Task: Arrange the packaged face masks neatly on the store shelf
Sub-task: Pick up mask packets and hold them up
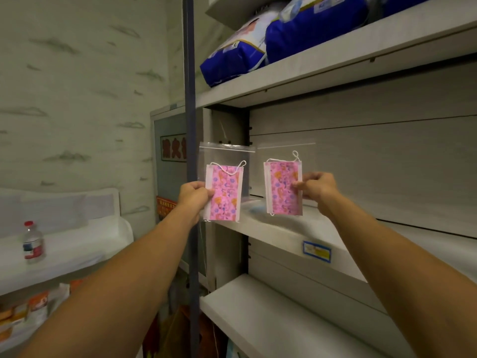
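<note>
I see two clear glossy plastic zip bags point(227, 161), each holding a pink printed cloth mask point(225, 193) with white cord loops. The shelf point(289, 233) looks like matt painted metal; blue diaper packs point(309, 29) above are shiny plastic film.

a dark metal upright post point(189, 99) runs top to bottom through the middle of the view. to the right of the post and high up, two bulky blue and white soft packs point(281, 40) lie side by side. to the right of the post and lower down, a small blue-edged price label point(316, 251) is fixed to a pale ledge. just behind the post, a grey panel carries a sign with red characters point(173, 147), too blurred to read. well left of the post, a clear plastic bottle with a red cap point(33, 243) stands upright on a white counter point(85, 244). below the counter, orange and white packets point(38, 304) sit blurred. the wall left of the post is pale with grey streaks.
</note>
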A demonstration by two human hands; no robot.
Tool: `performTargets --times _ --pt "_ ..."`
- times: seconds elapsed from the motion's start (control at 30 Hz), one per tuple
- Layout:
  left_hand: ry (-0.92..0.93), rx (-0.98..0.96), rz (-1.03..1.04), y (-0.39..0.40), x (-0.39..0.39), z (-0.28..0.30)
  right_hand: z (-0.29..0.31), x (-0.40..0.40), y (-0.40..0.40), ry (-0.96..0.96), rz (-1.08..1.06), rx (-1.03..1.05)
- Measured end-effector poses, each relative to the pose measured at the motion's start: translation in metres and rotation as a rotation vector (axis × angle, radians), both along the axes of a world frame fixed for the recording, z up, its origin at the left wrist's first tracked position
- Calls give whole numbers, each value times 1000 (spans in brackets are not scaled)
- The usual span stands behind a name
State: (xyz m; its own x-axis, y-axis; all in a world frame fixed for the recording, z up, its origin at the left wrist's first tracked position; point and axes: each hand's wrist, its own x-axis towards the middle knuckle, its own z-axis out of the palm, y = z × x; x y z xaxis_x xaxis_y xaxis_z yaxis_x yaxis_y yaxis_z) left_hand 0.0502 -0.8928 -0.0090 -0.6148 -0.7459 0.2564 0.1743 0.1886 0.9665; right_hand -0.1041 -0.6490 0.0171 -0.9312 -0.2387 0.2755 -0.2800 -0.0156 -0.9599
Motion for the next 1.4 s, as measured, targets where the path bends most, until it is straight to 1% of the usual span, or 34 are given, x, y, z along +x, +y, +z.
performTargets --times 0.23,0.37,0.53,0.67,0.93,1.13,1.27,1.4 --pt "11 23 16 -51 -37 1 -2 -36 -45 0 -15 11" --pt "10 14 -9 -69 -57 0 -3 -53 -62 -7 -36 15" --pt "-4 -11 -63 -93 -86 -3 -7 -72 -85 -8 -90 39" --pt "0 -27 -105 -127 -112 -5 -11 -84 -113 -10 -134 43" --pt "19 -34 -241 -191 -162 0 -6 -107 -167 -1 -246 -11" --pt "0 -42 -344 -215 -198 -8 -19 -121 -192 17 -335 -40" --pt "17 -40 -363 -223 -222 -9 -23 -131 -194 28 -372 -44" --pt "-36 -74 -400 -223 -247 -5 -17 -146 -193 42 -401 -71"
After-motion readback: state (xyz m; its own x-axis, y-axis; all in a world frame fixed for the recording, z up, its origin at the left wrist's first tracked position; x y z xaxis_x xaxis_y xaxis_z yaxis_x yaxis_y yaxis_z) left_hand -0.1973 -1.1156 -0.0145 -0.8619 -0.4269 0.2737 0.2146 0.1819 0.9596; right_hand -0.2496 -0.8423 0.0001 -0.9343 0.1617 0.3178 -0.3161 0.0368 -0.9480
